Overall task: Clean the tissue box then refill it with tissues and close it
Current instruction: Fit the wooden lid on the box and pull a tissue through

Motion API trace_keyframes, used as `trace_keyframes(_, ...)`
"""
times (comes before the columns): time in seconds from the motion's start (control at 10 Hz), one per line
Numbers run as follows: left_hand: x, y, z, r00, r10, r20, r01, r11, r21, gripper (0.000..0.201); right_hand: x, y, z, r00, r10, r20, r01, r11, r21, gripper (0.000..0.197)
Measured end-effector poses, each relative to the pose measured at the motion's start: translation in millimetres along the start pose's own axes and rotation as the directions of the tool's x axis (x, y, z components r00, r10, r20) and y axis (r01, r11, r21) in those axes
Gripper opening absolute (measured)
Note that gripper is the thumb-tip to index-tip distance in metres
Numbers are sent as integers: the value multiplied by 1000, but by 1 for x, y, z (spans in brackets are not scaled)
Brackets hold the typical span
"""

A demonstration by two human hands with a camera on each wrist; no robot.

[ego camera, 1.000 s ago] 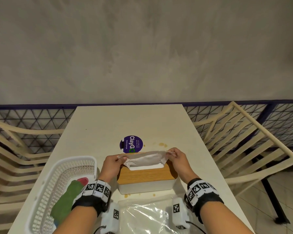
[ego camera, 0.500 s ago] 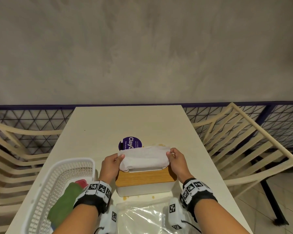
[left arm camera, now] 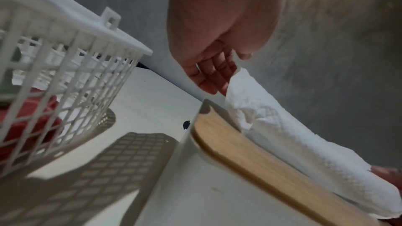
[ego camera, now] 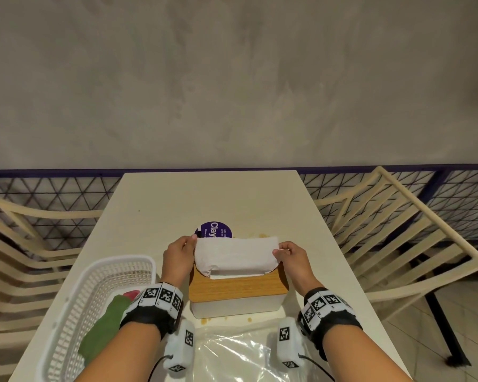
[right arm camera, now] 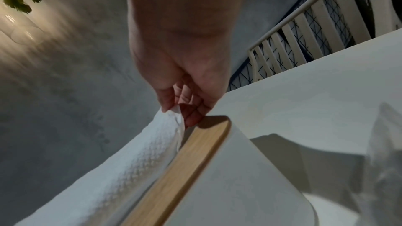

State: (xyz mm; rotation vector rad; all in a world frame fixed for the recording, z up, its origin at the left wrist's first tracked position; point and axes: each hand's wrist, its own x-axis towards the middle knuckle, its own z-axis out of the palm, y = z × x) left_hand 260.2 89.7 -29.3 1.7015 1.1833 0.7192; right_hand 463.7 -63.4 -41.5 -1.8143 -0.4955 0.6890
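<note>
A white tissue box (ego camera: 236, 306) with a wooden lid (ego camera: 238, 286) stands on the table in front of me. A white tissue (ego camera: 236, 256) rises out of the lid's slot, stretched wide above the box. My left hand (ego camera: 178, 256) pinches its left top corner and my right hand (ego camera: 291, 257) pinches its right top corner. The left wrist view shows the tissue (left arm camera: 272, 126) running along the wooden lid (left arm camera: 250, 159) from my left hand (left arm camera: 215, 75). In the right wrist view my right hand (right arm camera: 185, 102) holds the tissue (right arm camera: 130, 166) beside the lid (right arm camera: 191, 157).
A white plastic basket (ego camera: 75, 312) with green and red cloths stands at my left. A clear plastic wrapper (ego camera: 240, 354) lies in front of the box. A purple round sticker (ego camera: 213, 230) and brown stains mark the table (ego camera: 204, 199). Slatted chairs (ego camera: 398, 244) flank both sides.
Both hands have lifted the tissue's top edge, pulling it up out of the lid's slot from a low bunched strip into a tall, spread sheet.
</note>
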Motion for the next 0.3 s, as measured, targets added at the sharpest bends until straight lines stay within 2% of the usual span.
trace_keyframes(0.1,-4,6,-5,1000,-18,-7,18,999,-41,26,0,3,-5,999,44,-31,-41,996,76,16)
trace_keyframes(0.2,-4,-2,-8,998,-54,39,54,999,-8,21,-2,9,-9,999,50,-9,-47,984,173,11)
trace_keyframes(0.3,-9,0,-12,998,-54,33,52,997,60,19,-5,3,-12,999,38,0,-37,990,134,17)
